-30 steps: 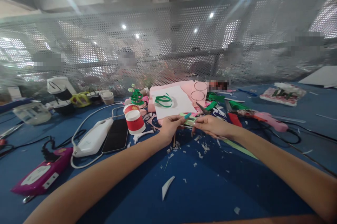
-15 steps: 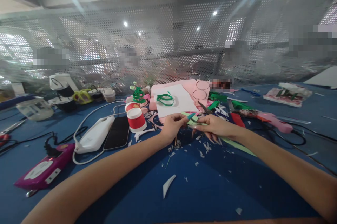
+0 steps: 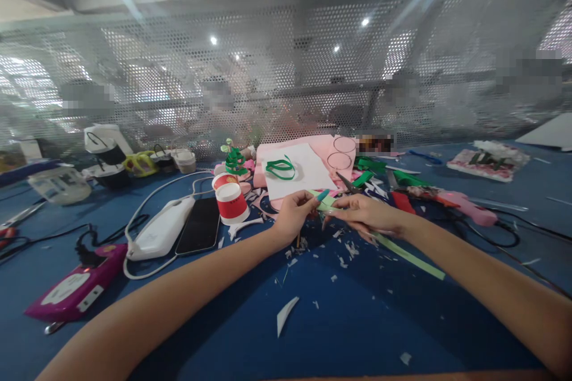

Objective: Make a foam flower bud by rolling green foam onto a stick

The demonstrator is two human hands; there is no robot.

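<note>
Left hand [image 3: 290, 217]: pinching a light-green paper strip [image 3: 328, 203] between thumb and forefinger, likely to steady it.
Teal tip [image 3: 322, 195]: at the left fingertips; too small to tell whether a nail or a separate piece.
Right hand [image 3: 369, 214]: pinching the same strip from the other side, remaining fingers loosely bent below; probably to keep the short span taut.
Strip position: between both hands, just above the table [image 3: 214, 333] and its paper scraps [image 3: 351, 250].
Strip tail [image 3: 413, 259]: slanting out beneath the right wrist, probably left loose; link to the pinched part hidden.
Dark blade [image 3: 345, 182]: just beyond the right hand, seemingly of scissors, presumably for easy reach.
Green ribbon loop [image 3: 272, 165]: on a white sheet [image 3: 308, 169], perhaps to stay clear of the scraps.
Pink glue gun [image 3: 471, 208]: off to the right, likely out of the hands' way.
</note>
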